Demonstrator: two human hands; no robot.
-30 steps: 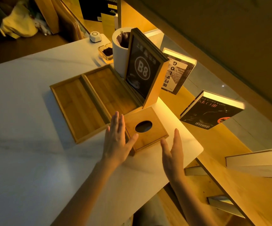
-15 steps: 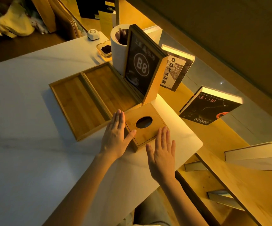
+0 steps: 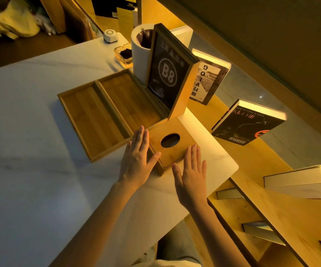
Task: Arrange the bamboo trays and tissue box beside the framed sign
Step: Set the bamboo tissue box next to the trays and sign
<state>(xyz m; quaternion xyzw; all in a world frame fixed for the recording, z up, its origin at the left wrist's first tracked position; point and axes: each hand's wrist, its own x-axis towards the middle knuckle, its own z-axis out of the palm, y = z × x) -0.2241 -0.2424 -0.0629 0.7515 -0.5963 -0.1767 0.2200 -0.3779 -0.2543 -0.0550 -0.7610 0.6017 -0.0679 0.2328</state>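
Two shallow bamboo trays lie side by side on the white marble table (image 3: 30,132): the left tray (image 3: 90,120) and the right tray (image 3: 130,101), which runs up to the foot of the framed sign (image 3: 167,74) marked "B8". A square bamboo tissue box (image 3: 172,151) with an oval hole sits in front of the sign, at the trays' near end. My left hand (image 3: 138,160) lies flat against the box's left side, thumb on its front corner. My right hand (image 3: 191,170) rests flat at the box's near right edge, fingers touching it. Neither hand grips anything.
A white cylinder bin (image 3: 140,54) stands behind the sign, with a glass ashtray (image 3: 124,54) and a small white device (image 3: 110,35) beyond. Books (image 3: 250,124) float over a wooden shelf (image 3: 271,189) past the table's right edge, which is close to the box.
My right hand moved left from the table's corner and came flat against the tissue box's near right edge. The left hand stayed at the box's left side. The box shifted little.
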